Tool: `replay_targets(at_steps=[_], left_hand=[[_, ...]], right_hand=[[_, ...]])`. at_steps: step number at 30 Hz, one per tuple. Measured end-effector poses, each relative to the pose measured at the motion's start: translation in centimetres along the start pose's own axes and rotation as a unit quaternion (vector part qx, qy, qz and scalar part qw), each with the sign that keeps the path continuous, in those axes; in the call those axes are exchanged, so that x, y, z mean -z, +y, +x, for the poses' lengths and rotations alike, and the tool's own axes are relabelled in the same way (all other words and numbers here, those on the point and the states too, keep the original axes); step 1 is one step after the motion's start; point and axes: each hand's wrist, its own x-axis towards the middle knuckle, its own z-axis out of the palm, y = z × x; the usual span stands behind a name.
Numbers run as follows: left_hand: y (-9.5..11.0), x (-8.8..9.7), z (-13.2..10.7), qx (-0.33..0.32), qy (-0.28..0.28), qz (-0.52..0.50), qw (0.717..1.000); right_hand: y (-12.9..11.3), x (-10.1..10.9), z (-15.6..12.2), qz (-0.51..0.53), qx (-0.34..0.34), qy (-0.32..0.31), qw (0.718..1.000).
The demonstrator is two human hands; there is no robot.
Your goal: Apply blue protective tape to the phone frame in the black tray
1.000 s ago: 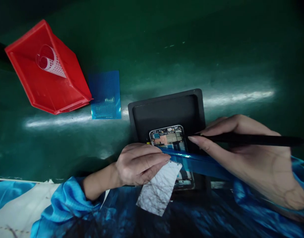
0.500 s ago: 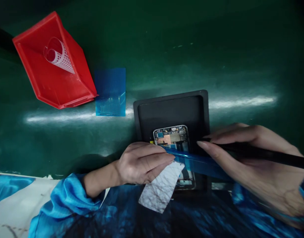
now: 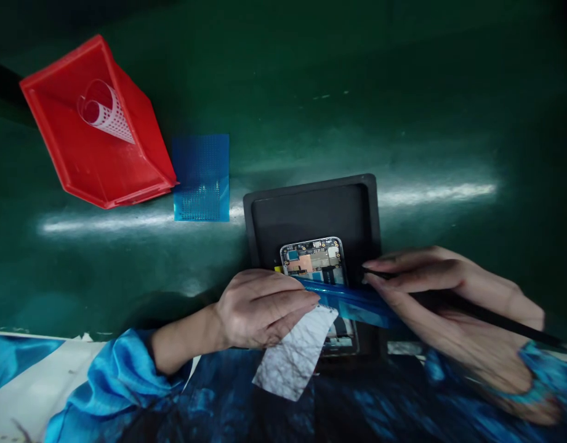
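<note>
- Phone (image 3: pixel 332 274) lies in the tray (image 3: pixel 306 212), cover off, board (image 3: pixel 305 263) bare.
- Left hand (image 3: pixel 260 311) pinches sheet (image 3: pixel 295 357), apparently film (image 3: pixel 352 298) too; seemingly midway, neither yet set down.
- Right hand (image 3: pixel 454 301) grips a tool (image 3: pixel 500 319) beside the phone.

Glossy blue film (image 3: pixel 357 306) spans the opened phone (image 3: pixel 316 263).

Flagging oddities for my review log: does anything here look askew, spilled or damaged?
Nothing appears spilled. The red bin sits askew beside the straighter blue sheet, and a few pale marks, possibly scuffs, show on the table beyond the tray.
</note>
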Motion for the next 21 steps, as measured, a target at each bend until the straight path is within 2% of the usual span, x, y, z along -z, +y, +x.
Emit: replay_targets(at_steps=[21], left_hand=[[0.15,-0.08,0.1,0.007,0.013,-0.005,1.0]], right_hand=[[0.71,0.0,0.38,0.015,0.028,-0.03,0.999]])
